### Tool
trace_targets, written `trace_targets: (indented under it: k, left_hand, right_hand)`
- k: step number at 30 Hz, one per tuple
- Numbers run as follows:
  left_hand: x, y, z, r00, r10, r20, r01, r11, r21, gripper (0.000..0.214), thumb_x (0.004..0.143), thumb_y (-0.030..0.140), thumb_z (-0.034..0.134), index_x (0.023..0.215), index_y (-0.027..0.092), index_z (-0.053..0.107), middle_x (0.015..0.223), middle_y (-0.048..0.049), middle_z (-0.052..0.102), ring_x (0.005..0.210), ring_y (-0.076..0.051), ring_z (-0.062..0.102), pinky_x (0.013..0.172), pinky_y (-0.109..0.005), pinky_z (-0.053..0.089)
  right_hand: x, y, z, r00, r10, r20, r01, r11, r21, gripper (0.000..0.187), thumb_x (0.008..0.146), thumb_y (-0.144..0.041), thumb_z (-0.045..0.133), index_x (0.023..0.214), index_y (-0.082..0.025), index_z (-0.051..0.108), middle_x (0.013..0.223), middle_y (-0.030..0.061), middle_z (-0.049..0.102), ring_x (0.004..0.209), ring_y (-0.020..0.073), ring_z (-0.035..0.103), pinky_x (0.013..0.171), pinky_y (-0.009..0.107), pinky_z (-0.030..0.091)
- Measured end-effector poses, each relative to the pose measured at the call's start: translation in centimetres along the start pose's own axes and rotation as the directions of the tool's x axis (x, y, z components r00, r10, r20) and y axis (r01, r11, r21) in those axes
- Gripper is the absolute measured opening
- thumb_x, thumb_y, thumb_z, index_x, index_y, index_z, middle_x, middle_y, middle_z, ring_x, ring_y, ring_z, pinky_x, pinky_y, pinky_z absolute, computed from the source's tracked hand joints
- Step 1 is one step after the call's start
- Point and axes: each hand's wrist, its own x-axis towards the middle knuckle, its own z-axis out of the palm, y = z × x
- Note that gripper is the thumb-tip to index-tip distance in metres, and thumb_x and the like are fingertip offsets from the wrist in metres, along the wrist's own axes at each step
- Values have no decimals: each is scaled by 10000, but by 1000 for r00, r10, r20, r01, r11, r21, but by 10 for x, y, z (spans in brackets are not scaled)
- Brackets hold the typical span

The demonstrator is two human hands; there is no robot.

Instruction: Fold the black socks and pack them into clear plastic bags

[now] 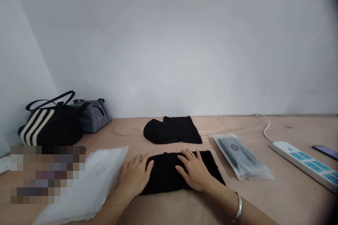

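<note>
A folded piece of black cloth [166, 174] lies flat on the wooden table in front of me. My left hand [136, 174] rests at its left edge with the fingers spread. On the cloth's right half lies my right hand [194, 170], palm down and fingers apart; a silver bangle circles that wrist. Just beyond is a second black cloth piece [174, 130], spread flat, with a rounded lobe at its left. Neither hand grips anything. Parts of the near cloth are hidden under my fingers.
Frosted plastic bags [99, 172] lie at the left. A filled, printed bag [241, 156] sits right of the cloth. Farther right are a white power strip [303, 161] with its cord and a phone [326, 152]. A black striped handbag [52, 126] and a pinstriped bag [95, 116] stand back left.
</note>
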Motion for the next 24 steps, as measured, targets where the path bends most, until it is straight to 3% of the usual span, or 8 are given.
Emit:
trace_targets:
  k: [3,7,14,17,20,22,24]
  left_hand:
    - [0,-10,-8,989,-143,34,143,990,-6,438,823,337,315,1162,112,478,1110,-194,530,1011,-336,515,803,-453,382]
    - [0,-18,-9,977,-190,100,197,979,-56,443,740,361,413,1054,72,531,1029,-223,570,917,-359,565,725,-441,414]
    - [4,-34,-20,972,-64,227,131,946,-296,138,600,231,498,657,196,619,636,-30,654,635,-238,625,545,-287,425]
    - [7,-29,-25,990,-39,138,90,919,-384,129,623,210,483,689,197,593,691,-7,657,684,-202,622,578,-261,424]
    - [7,-8,-30,1000,-15,-26,0,868,-496,203,668,229,489,860,199,549,792,-1,654,749,-173,612,638,-252,433]
    - [7,11,-32,985,-24,-170,-80,810,-581,301,680,245,518,978,204,496,791,7,646,760,-167,609,670,-260,440]
    - [8,31,-31,962,-41,-269,-141,770,-623,400,677,238,546,1062,205,445,803,1,638,779,-178,606,686,-278,447]
  right_hand:
    - [9,-22,7,998,-58,31,56,996,67,537,878,-531,213,1293,-234,377,1382,94,317,1276,282,208,1004,555,71]
    - [17,-36,24,982,-52,179,35,995,98,706,805,-669,199,1366,-241,229,1434,136,162,1295,357,59,947,640,19]
    - [22,-35,33,975,-85,204,61,991,121,737,771,-710,209,1370,-280,197,1446,126,106,1294,366,20,918,664,-39]
    - [21,-30,26,972,-118,205,84,982,168,692,797,-646,294,1367,-264,211,1439,124,150,1297,345,80,953,635,35]
    - [17,-14,11,993,-100,68,89,984,154,552,825,-475,409,1307,-215,346,1369,124,309,1238,274,288,992,471,222]
    - [12,3,0,998,38,-45,-36,997,62,388,839,-361,409,1178,-185,481,1234,130,448,1130,251,418,935,402,316]
    - [6,23,-8,965,245,-99,-250,967,-40,303,835,-296,406,1087,-172,519,1118,141,504,1069,278,456,861,422,366]
